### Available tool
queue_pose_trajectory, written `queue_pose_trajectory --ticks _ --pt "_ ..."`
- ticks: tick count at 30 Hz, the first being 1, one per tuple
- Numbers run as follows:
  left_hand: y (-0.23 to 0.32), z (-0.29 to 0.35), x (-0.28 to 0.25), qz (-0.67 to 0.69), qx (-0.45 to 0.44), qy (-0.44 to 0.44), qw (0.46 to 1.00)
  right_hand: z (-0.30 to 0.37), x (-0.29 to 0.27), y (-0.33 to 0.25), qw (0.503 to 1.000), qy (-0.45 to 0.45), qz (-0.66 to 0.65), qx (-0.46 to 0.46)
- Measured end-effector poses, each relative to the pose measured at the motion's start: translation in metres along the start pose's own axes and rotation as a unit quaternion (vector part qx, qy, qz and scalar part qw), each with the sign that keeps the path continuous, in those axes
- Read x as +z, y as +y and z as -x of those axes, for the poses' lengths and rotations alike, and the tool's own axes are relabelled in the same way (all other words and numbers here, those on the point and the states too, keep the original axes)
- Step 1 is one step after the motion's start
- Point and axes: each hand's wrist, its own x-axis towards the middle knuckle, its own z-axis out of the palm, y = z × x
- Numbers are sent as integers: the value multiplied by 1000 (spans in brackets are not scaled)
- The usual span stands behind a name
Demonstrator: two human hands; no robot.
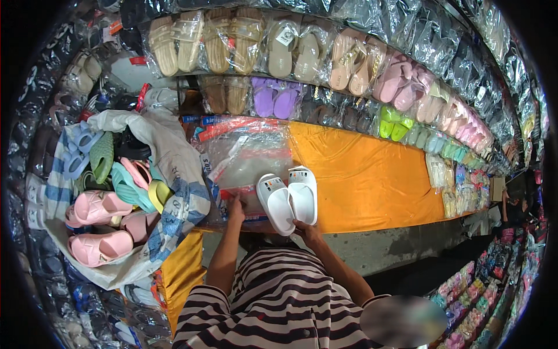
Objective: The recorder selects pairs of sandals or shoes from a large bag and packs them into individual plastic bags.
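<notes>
Head view: clamps the right hand (306,230) on the heel ends of two white slip-on slides (281,205), above the near edge of the orange-cloth-covered desk (363,186). Touches clear, red-banded plastic bags (249,161) left along that edge with the left hand (236,210); cannot tell whether clenched.

Grey floor (386,247) shows beside an orange-draped table (366,180)

Table (372,180) wears glossy, creased orange cloth (349,151). Clear plastic bags (247,156) with red and blue print lie flat on left part, overlapping; cloth shows to right of them.
</notes>
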Motion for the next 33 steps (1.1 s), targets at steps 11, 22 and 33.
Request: queue_pose_trajectory --ticks 11,22,33 --pt "28 59 -6 18 79 88 993 23 15 29 998 37 -46 -13" --pt "19 54 -3 -126 259 91 953 37 14 46 995 84 -50 -16" --pt "-5 152 -28 -529 497 -100 681 52 -29 35 996 47 -76 -16"
